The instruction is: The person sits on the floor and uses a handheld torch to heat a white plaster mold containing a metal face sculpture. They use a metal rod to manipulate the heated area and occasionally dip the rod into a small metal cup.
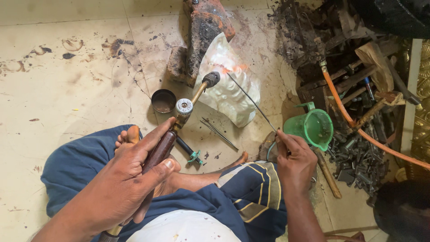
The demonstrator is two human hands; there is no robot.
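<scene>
Our left hand [134, 172] wraps around the brown handle of the torch [181, 121], fingers closed on it with the index finger stretched along the top. The torch runs up toward one o'clock, past a round knob to a dark nozzle that sits just over the white piece [230, 85]. Our right hand [293, 159] pinches the rod [251, 101] between thumb and fingertips, a narrow grip at its lower end. The rod slants toward eleven o'clock, its tip lying over the white piece just right of the nozzle.

The white piece rests on the floor [67, 89] at twelve o'clock, leaning against a rusty block [204, 31]. A small round tin [163, 101] sits on the floor left of the knob. A green jug [316, 127] stands at two o'clock of our right hand, just beside it. An orange hose [354, 125] runs from the dark scrap pile [354, 161] toward four o'clock. Thin wires [218, 132] lie on the floor between our hands.
</scene>
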